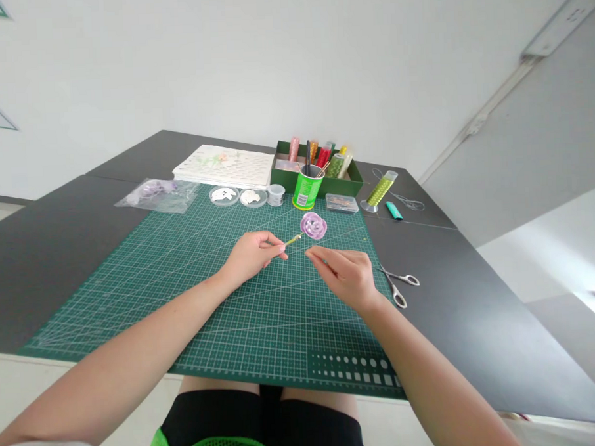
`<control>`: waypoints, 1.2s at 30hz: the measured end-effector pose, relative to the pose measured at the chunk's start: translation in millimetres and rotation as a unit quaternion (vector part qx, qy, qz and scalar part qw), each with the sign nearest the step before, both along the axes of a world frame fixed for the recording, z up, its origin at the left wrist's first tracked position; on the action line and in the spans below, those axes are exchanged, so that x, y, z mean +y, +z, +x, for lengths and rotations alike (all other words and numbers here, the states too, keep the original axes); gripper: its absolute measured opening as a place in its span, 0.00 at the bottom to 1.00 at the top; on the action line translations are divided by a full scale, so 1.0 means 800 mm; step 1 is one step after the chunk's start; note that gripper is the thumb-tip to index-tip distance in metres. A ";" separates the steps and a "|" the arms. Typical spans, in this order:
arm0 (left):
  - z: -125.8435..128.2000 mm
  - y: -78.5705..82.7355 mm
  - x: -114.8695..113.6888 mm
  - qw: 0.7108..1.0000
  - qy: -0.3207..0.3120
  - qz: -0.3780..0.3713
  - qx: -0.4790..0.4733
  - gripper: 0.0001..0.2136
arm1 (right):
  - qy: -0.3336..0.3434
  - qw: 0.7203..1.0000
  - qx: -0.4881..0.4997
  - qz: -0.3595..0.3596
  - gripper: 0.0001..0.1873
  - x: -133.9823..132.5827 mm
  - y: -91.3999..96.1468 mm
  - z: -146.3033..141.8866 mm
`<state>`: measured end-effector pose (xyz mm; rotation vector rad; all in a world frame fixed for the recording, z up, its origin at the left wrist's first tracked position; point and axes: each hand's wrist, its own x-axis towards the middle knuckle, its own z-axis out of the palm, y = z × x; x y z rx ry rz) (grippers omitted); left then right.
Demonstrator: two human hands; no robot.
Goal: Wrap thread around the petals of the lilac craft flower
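My left hand (252, 254) is closed in a pinch on the thin green stem of a small purple beaded flower (313, 225), which is held just above the green cutting mat (192, 287). My right hand (346, 273) is closed beside it, fingers pinched together near the stem's end; what it grips is too thin to make out. Both hands hover over the middle of the mat.
Scissors (399, 284) lie at the mat's right edge. Behind the flower stand a green cup (306, 190), a green box of bead tubes (319, 166), small dishes (237, 197), a plastic bag (158, 193), a white pad (223, 166) and a green wire spool (381, 191).
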<state>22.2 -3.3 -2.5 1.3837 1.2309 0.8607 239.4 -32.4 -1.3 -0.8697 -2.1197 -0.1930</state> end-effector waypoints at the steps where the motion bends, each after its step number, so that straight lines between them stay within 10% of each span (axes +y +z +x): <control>1: 0.001 0.000 -0.001 0.999 -0.017 0.003 0.030 0.06 | 0.000 1.000 0.000 0.023 0.14 0.000 0.002 0.000; 14: -0.003 -0.004 -0.005 0.966 -0.220 -0.039 0.126 0.05 | 0.021 0.997 -0.069 0.026 0.15 0.001 0.009 0.008; 28: -0.003 -0.003 -0.013 0.938 -0.333 -0.045 0.091 0.05 | 0.052 0.952 0.052 -0.296 0.14 0.020 0.007 0.017; 36: -0.005 0.005 -0.015 0.934 -0.350 -0.051 0.049 0.06 | 0.032 0.932 0.093 -0.348 0.16 0.029 -0.007 0.016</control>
